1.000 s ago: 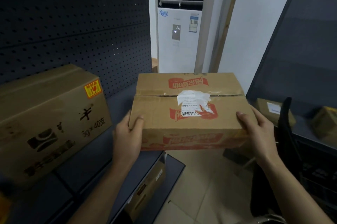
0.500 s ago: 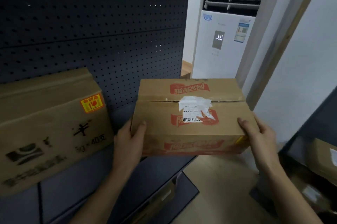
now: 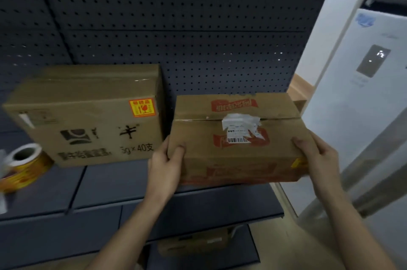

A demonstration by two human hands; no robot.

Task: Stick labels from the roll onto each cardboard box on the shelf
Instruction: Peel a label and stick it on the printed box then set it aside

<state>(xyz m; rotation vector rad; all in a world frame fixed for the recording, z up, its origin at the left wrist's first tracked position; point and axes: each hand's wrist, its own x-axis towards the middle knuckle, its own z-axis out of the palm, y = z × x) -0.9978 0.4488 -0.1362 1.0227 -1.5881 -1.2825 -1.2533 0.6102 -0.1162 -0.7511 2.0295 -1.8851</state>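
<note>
1. Head view: both hands hold a red-printed cardboard box (image 3: 237, 137) at the right end of the dark shelf (image 3: 110, 181), in front of the perforated back panel (image 3: 176, 27).
2. Left hand (image 3: 165, 166): grips the near left corner of the box. The thumb lies on the top face; the other fingers wrap the left side and are mostly hidden.
3. Right hand (image 3: 317, 155): grips the near right corner. The thumb lies on the top face and the fingers curl round the right side.
4. Box seating: it cannot be told whether the box rests on the shelf or is held just above it.
5. Box markings: a torn white shipping label (image 3: 239, 129) with a barcode lies across the top seam. A small yellow sticker (image 3: 298, 163) sits at the front right corner.
6. Larger cardboard box (image 3: 88, 115): stands on the shelf just beside the held box, to its left, with a narrow gap between them. It carries an orange fragile sticker (image 3: 142, 108) at the upper right of its front face.
7. Label roll (image 3: 24, 164): lies on the shelf at the far left, near the larger box, well apart from both hands.
8. White standing air conditioner (image 3: 363, 93): stands to the right of the shelf.
9. Lower box (image 3: 193, 245): sits on the level below, partly hidden.
</note>
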